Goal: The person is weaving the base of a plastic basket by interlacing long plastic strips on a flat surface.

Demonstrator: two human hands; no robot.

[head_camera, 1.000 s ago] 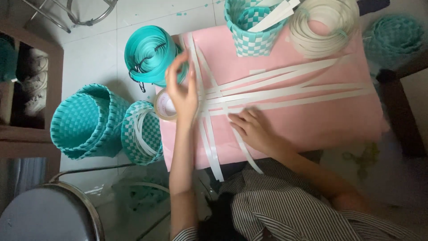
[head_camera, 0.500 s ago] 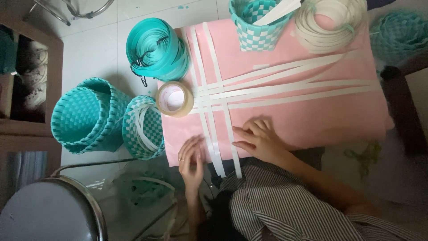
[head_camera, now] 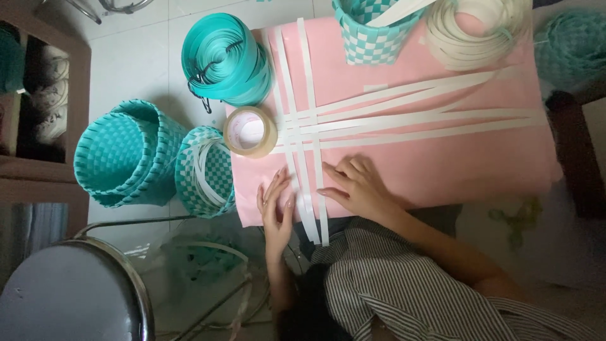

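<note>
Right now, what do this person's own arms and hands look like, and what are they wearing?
Both hands are bare: no gloves, rings or bracelets that show. The left hand and right hand have slim fingers with fairly long nails. The forearms are uncovered too. The person wears a striped shirt, dark and white in thin lines, whose sleeve ends above the elbow on the right arm.

Glossy plastic strips (head_camera: 379,123); matt pink cloth (head_camera: 442,164); woven baskets (head_camera: 126,161).

White plastic strips (head_camera: 303,136) lie flat, crossed in a loose weave on the pink board (head_camera: 442,170).
</note>
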